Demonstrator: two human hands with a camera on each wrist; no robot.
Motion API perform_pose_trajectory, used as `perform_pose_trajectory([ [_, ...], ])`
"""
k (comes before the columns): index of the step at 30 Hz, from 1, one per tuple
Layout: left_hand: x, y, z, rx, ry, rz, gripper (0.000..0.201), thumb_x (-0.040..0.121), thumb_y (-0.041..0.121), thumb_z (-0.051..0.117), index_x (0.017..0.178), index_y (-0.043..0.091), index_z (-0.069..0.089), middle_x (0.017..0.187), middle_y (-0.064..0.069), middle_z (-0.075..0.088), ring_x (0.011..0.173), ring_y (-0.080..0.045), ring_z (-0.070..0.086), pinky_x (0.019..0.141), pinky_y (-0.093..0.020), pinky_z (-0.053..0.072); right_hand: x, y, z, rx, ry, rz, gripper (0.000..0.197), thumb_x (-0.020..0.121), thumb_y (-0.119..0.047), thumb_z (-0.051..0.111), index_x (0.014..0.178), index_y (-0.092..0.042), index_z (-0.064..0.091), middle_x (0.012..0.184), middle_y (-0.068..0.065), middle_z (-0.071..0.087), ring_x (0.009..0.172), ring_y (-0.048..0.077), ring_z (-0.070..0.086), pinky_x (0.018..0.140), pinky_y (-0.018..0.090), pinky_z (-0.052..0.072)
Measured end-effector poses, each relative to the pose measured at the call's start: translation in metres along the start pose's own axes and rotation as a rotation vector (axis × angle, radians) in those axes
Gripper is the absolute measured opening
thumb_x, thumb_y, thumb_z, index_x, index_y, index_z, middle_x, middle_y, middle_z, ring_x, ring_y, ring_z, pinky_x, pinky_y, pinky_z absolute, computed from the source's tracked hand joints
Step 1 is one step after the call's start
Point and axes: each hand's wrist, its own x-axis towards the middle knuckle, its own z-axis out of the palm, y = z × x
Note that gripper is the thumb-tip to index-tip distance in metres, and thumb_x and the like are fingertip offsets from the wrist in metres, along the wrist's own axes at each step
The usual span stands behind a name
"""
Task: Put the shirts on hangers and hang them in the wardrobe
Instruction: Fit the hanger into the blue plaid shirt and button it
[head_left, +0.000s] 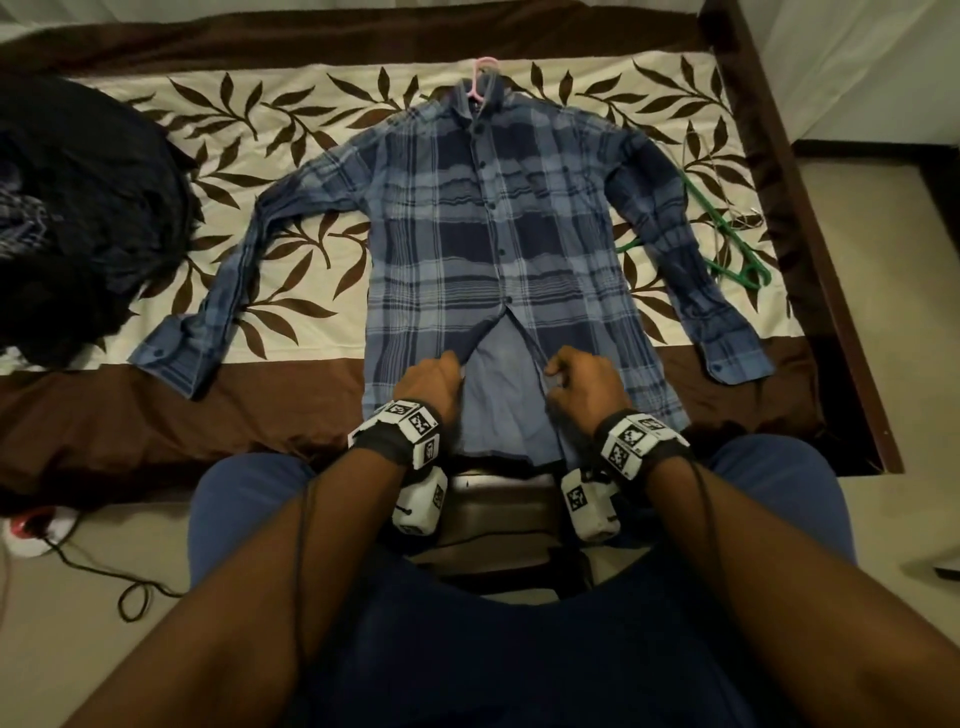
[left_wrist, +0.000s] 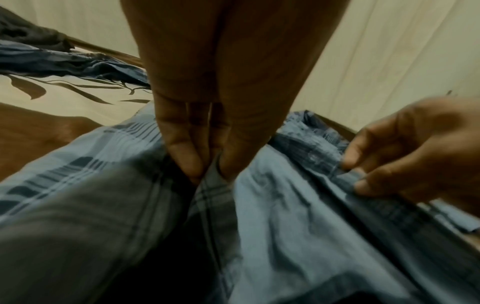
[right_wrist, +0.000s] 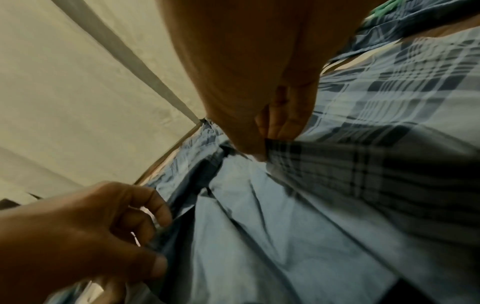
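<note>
Bed (head_left: 332, 405) with a brown-bordered, cream leaf-print cover. Lying directly on it: a blue plaid shirt (head_left: 493, 234) spread flat, sleeves out, on a pink hanger (head_left: 480, 78); a green hanger (head_left: 727, 244) beside the right sleeve; a dark clothing heap (head_left: 78, 218) at left.

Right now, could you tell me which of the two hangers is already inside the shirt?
The pink hanger: its hook sticks out of the plaid shirt collar. The green hanger lies bare beside the sleeve.

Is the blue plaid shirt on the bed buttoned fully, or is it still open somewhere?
Partly open. The plaid shirt is buttoned down to the lower front; below that, left hand and right hand each pinch one separated front edge.
</note>
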Motion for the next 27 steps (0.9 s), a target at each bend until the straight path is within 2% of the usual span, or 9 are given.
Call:
perform_pose_trajectory([
  [2,-0.009,0.008,-0.011,-0.093,-0.014,0.04,0.033,0.086,0.018,0.069,0.114,0.007,0.055,0.107,-0.018,0.065,0.099,-0.038,0.063,0.077,-0.04,0.049,-0.001,-0.001,-0.01,0.078,0.084,0.026,0.03,0.08,-0.005,0.064,0.107,-0.018,0.065,0.075,0.0,0.065,0.076,0.023,0.064,0.074,0.031,0.051],
  [4,-0.019,0.019,-0.017,-0.162,-0.089,0.098,0.039,0.076,0.018,0.081,0.109,0.01,0.064,0.094,-0.006,0.064,0.089,-0.025,0.062,0.071,-0.031,0.045,-0.002,-0.003,-0.019,0.121,0.141,0.03,0.03,0.08,-0.004,0.066,0.108,-0.014,0.069,0.072,-0.001,0.066,0.076,0.02,0.065,0.078,0.03,0.051],
  [6,-0.025,0.031,-0.015,-0.177,-0.159,0.187,0.032,0.077,0.018,0.08,0.107,0.01,0.069,0.09,-0.004,0.065,0.088,-0.025,0.064,0.069,-0.028,0.045,-0.004,-0.008,-0.025,0.155,0.113,0.035,0.02,0.081,-0.003,0.067,0.097,-0.012,0.073,0.072,-0.001,0.068,0.075,0.018,0.065,0.078,0.027,0.051],
  [9,-0.024,0.037,-0.007,-0.172,-0.258,0.224,0.032,0.089,0.027,0.07,0.117,0.014,0.071,0.111,-0.006,0.071,0.101,-0.025,0.066,0.079,-0.025,0.045,-0.004,-0.01,-0.02,0.125,-0.014,0.032,0.014,0.083,-0.002,0.066,0.093,-0.008,0.074,0.076,0.002,0.067,0.077,0.018,0.063,0.08,0.031,0.054],
  [12,-0.011,0.032,-0.005,-0.237,-0.3,0.136,0.024,0.095,0.028,0.064,0.1,0.009,0.077,0.1,-0.011,0.075,0.089,-0.024,0.07,0.079,-0.032,0.057,-0.001,-0.007,-0.01,0.077,-0.077,0.045,0.012,0.085,-0.005,0.067,0.094,-0.008,0.073,0.081,0.005,0.068,0.081,0.02,0.065,0.081,0.034,0.056],
  [15,0.004,0.029,-0.003,-0.309,-0.256,0.065,0.024,0.096,0.021,0.062,0.092,0.002,0.076,0.091,-0.015,0.075,0.085,-0.031,0.071,0.081,-0.044,0.06,0.003,-0.005,-0.004,0.052,-0.151,0.085,0.013,0.085,-0.005,0.069,0.096,-0.009,0.072,0.093,0.01,0.071,0.092,0.025,0.067,0.08,0.029,0.051],
  [18,0.018,0.033,0.0,-0.34,-0.134,0.026,0.016,0.093,0.015,0.065,0.098,0.005,0.076,0.098,-0.013,0.075,0.093,-0.029,0.069,0.087,-0.038,0.057,0.008,-0.006,0.0,0.054,-0.174,0.112,0.011,0.083,-0.012,0.073,0.094,-0.012,0.073,0.094,0.01,0.073,0.091,0.025,0.068,0.082,0.031,0.055],
  [23,0.039,0.041,0.012,-0.461,-0.038,-0.009,0.021,0.094,0.014,0.061,0.112,0.01,0.072,0.105,-0.011,0.074,0.1,-0.026,0.068,0.087,-0.028,0.051,0.024,-0.01,0.011,0.114,0.033,0.087,0.012,0.083,-0.02,0.072,0.093,-0.014,0.071,0.078,0.001,0.069,0.082,0.023,0.066,0.081,0.033,0.055],
  [27,0.05,0.044,0.023,-0.388,-0.005,-0.029,0.021,0.093,0.014,0.059,0.108,0.009,0.073,0.11,-0.016,0.072,0.108,-0.034,0.064,0.094,-0.042,0.052,0.035,-0.014,0.025,0.052,-0.006,0.084,0.024,0.079,-0.032,0.078,0.088,-0.013,0.067,0.08,0.004,0.068,0.078,0.023,0.065,0.075,0.035,0.056],
])
